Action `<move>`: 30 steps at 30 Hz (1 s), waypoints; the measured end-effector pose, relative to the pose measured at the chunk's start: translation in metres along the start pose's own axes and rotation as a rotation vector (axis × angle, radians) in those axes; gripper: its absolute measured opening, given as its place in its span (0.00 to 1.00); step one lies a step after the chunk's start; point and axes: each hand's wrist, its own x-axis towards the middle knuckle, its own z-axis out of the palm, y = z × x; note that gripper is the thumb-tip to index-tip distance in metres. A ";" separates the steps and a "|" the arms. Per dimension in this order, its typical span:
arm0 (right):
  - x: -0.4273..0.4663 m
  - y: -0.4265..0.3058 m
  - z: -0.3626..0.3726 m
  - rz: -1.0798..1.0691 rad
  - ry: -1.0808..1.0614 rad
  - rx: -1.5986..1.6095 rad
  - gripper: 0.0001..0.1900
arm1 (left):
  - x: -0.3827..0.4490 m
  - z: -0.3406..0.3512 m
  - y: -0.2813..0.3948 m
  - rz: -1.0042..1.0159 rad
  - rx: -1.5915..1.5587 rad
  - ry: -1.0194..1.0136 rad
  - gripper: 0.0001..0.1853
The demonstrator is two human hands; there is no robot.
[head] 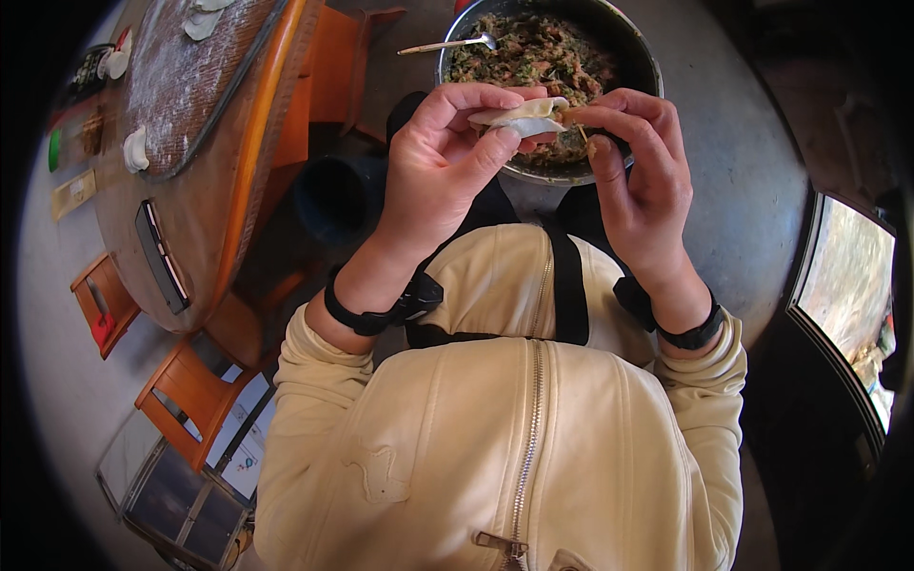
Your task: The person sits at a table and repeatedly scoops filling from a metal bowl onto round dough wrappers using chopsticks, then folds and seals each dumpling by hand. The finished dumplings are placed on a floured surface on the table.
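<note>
A folded dumpling (525, 118) of pale dough is held in my left hand (443, 160), pinched between thumb and fingers. Its right end gapes, and a little filling shows there. My right hand (646, 164) reaches that end with its fingertips, while the thumb stays apart from them. Bits of filling cling to the right thumb and fingertips. Just beyond both hands is a large metal bowl (655, 75) of chopped meat-and-greens filling (535, 53). Against the bowl's left rim leans a spoon (446, 46), its head in the filling.
To the left stands a wooden table (250, 143) under a clear cover. On it lie a floured board (189, 78), dumplings (136, 150) and a phone-like dark slab (161, 257). A blue bucket (332, 200) and wooden chairs (189, 396) are near the table.
</note>
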 end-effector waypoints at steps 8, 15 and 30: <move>0.003 -0.003 0.003 -0.099 -0.033 -0.139 0.17 | -0.003 0.005 -0.001 0.021 0.075 0.018 0.10; 0.007 -0.005 -0.004 -0.034 -0.107 -0.127 0.17 | -0.002 0.003 -0.002 0.004 0.068 0.023 0.10; 0.002 0.000 0.009 0.399 -0.022 0.460 0.10 | -0.001 0.000 0.001 -0.050 -0.096 -0.011 0.12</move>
